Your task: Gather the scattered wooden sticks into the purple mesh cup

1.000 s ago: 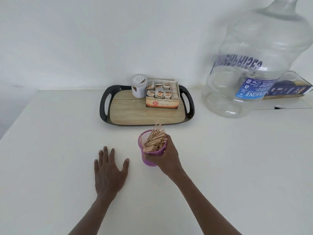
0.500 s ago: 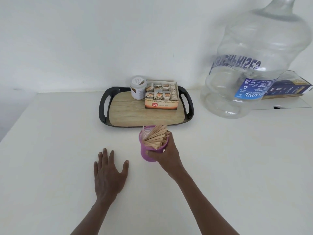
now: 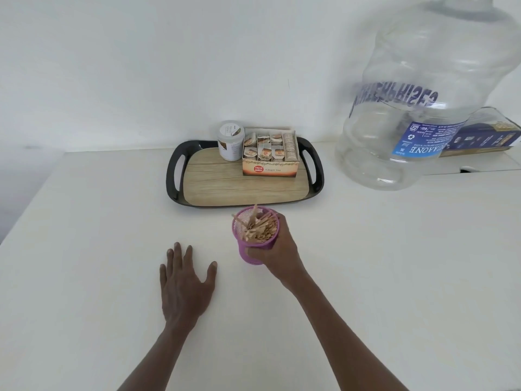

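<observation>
Your right hand [image 3: 277,251] has its fingers curled round the purple mesh cup [image 3: 255,239], just near of the tray [image 3: 174,176]. The wooden sticks [image 3: 258,228] are inside; none shows loose on the bench [image 3: 394,263], so gathering looks done. Your left hand [image 3: 184,283] lies spread flat.

materials i'm seeing from here
purple mesh cup [image 3: 255,241] is holding pale wooden sticks [image 3: 258,228]; tray [image 3: 176,176] is showing glossy black rim, wood-grain base; table [image 3: 84,249] is looking matt.

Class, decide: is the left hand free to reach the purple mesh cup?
Probably yes: the left hand lies flat and empty beside the purple mesh cup, bare table between them; the right hand grips the cup.
</observation>
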